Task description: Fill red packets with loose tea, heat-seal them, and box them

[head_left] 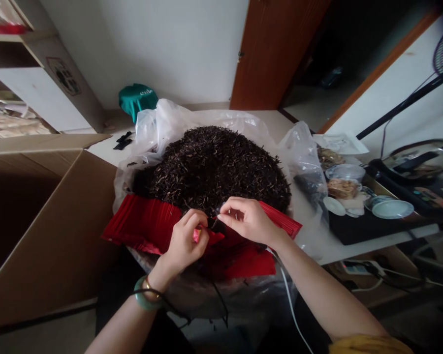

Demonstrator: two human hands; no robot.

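Nearest the camera, a mustard-yellow sleeve (369, 345) edges the bare right forearm at 5 o'clock, while a pale green bangle (143, 296) and a thin gold one (150, 286) circle the left wrist at 7 o'clock. Both hands meet at the centre of the view. The left hand (182, 241) is clenched around a red foil packet (214, 238), with a pink tip showing by its fingers. The right hand (247, 221) pinches thumb and forefinger together just beside it; whatever they grip is too small to tell. More red packets (140, 223) lie flat around the hands. At 12 o'clock, just beyond them, dark loose tea leaves (214, 167) form a broad heap inside a clear plastic bag (162, 129). An open cardboard box (47, 231) stands at 9 o'clock, a green cloth (137, 100) sits at 11 o'clock, and white saucers (392, 209) rest on a black tray (369, 228) at 3 o'clock.
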